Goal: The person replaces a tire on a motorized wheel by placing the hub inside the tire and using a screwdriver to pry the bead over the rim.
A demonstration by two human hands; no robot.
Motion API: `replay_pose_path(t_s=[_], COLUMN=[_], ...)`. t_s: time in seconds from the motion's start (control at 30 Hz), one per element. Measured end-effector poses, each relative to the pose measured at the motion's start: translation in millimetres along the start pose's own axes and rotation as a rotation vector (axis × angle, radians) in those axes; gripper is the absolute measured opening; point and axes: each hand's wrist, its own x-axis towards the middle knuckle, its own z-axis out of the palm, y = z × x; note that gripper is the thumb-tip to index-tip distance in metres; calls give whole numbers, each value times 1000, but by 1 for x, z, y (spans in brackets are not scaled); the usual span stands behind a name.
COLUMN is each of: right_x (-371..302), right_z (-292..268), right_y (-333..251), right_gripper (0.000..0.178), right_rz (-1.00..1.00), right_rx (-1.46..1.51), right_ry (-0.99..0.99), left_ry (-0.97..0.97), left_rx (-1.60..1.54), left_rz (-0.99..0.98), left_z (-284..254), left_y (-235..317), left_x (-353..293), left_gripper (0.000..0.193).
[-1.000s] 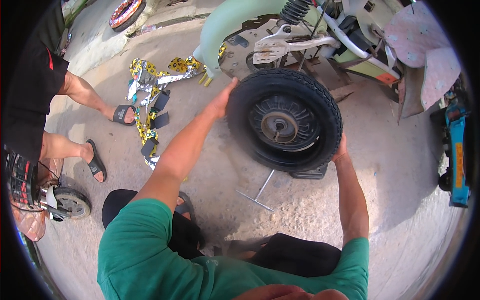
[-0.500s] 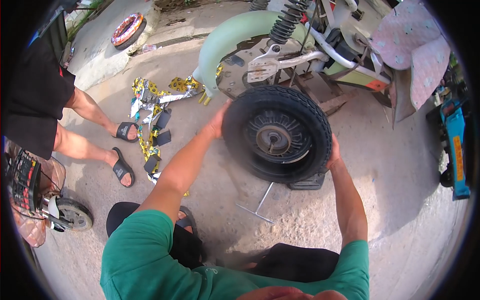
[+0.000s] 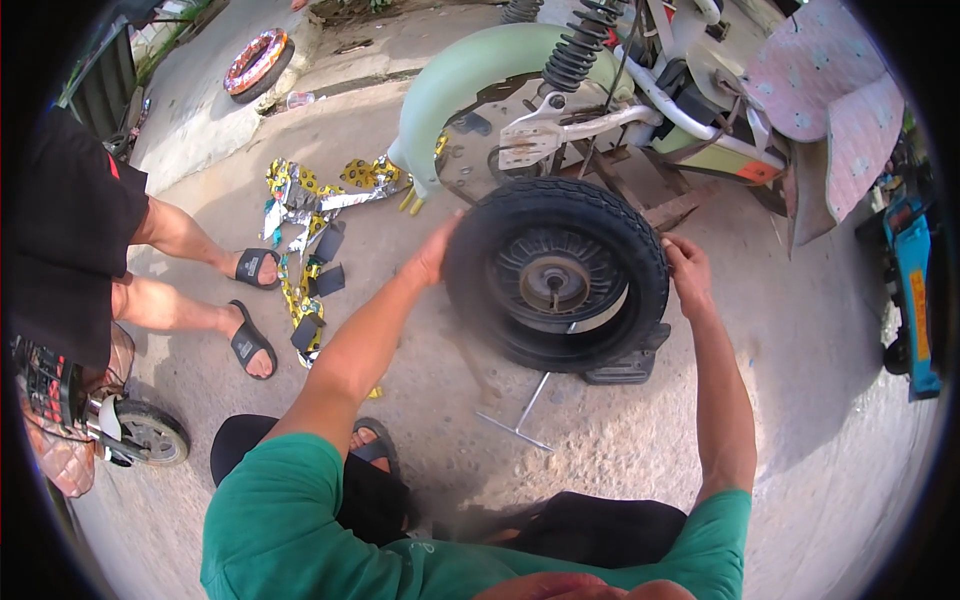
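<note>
Between my hands a black tyre [image 3: 643, 300] stands tilted with a dark wheel hub [image 3: 545, 285] inside it. A wide gap shows between hub and tyre at the lower right, with pale ground seen through it. At the tyre's left side my left hand [image 3: 437, 250] is closed round the edge, its fingertips hidden behind the rubber. My right hand [image 3: 688, 272] grips the upper right edge with bent fingers. A metal T-handle tool [image 3: 520, 430] lies on the ground just below the tyre. Under the tyre's lower right a flat black piece [image 3: 618, 374] shows in part.
Ahead stands a scooter with a pale green fender [image 3: 425, 110] and black spring [image 3: 580, 50]. Yellow and silver wrapping [image 3: 300, 215] lies left, near a person's sandalled feet [image 3: 252, 340]. A wrapped tyre [image 3: 258, 65] lies far left. A blue object [image 3: 912, 290] stands right.
My right hand has moved up along the tyre's edge, and its fingers now show. The tyre has tipped slightly, and the gap beside the hub has widened.
</note>
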Motion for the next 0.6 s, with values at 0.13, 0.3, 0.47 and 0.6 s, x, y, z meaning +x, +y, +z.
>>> replay_pose_path(t_s=[0.13, 0.3, 0.47, 0.6], right_x=[15, 68, 122, 179], right_z=[-5, 20, 51, 44], right_y=[-120, -240, -306, -313], right_gripper=[41, 54, 61, 53], right_rz=[-343, -660, -763, -796], right_rx=[-36, -299, -552, -807], right_ry=[52, 212, 458, 455], left_ry=[47, 109, 111, 129], left_rx=[74, 246, 303, 354], left_rz=[22, 5, 77, 131], left_z=[-3, 22, 13, 28], left_y=[2, 11, 13, 20], left_x=[1, 9, 16, 6], left_gripper=[65, 62, 59, 60])
